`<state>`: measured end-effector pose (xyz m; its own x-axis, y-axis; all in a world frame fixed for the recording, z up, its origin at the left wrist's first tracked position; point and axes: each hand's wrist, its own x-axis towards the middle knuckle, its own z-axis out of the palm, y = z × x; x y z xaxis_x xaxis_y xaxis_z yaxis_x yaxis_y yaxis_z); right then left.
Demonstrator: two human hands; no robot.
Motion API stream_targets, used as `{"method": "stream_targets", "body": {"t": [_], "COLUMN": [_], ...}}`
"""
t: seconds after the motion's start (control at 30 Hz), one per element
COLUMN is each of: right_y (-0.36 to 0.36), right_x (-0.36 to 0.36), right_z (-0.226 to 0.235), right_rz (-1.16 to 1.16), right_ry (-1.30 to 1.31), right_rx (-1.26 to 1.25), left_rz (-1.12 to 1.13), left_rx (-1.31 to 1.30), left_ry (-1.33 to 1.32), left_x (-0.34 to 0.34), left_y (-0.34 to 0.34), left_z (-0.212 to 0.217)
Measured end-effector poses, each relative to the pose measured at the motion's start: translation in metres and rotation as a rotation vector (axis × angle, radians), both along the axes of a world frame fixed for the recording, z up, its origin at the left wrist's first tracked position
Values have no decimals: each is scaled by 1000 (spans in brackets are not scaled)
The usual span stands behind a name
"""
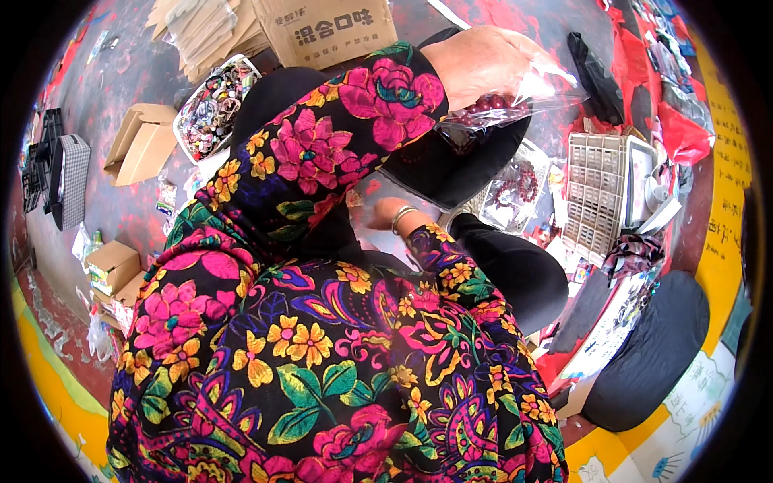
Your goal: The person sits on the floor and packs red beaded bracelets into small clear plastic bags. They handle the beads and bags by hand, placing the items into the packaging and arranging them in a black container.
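My left hand (483, 64) is raised at the top centre, its floral sleeve crossing the picture. It is closed on the mouth of a clear plastic bag (527, 97) that holds dark red beads (493, 105). My right hand (377, 216) sits lower, in the middle, just under the left sleeve, with a silver bangle (400, 217) on its wrist. It is blurred and partly hidden, so I cannot tell whether it holds anything. Both hands hover over my dark-trousered knees (451, 161).
A large cardboard box (326, 32) lies at the top, with a tray of mixed colourful small items (213, 105) and an open small carton (141, 141) to its left. At right are a clear container of red beads (519, 189), a grey compartment tray (596, 193) and a dark cushion (656, 346).
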<state>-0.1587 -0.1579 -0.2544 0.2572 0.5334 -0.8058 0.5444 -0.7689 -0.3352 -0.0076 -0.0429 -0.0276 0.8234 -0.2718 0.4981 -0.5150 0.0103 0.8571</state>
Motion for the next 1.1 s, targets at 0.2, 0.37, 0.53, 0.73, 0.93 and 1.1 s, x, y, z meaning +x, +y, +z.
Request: {"method": "stream_targets", "body": {"t": [0.2, 0.37, 0.53, 0.73, 0.93, 1.1], "right_y": [6, -3, 10, -33, -62, -90], "right_x": [-23, -6, 26, 36, 73, 132], "right_z": [16, 1, 135, 206, 244, 289], "right_rz": [-163, -48, 83, 199, -178, -1165], "right_ry": [-115, 8, -309, -798, -943, -348], "right_rx": [-14, 295, 262, 682, 877, 1308], "left_rz": [-57, -252, 368, -184, -95, -269], "left_rx": [-36, -408, 590, -455, -483, -629], "left_ry": [119, 426, -821, 579, 561, 606], "left_x": [0, 4, 18, -17, -8, -7], "left_y": [2, 0, 11, 28, 30, 34], "left_z": [4, -3, -6, 47, 30, 36]}}
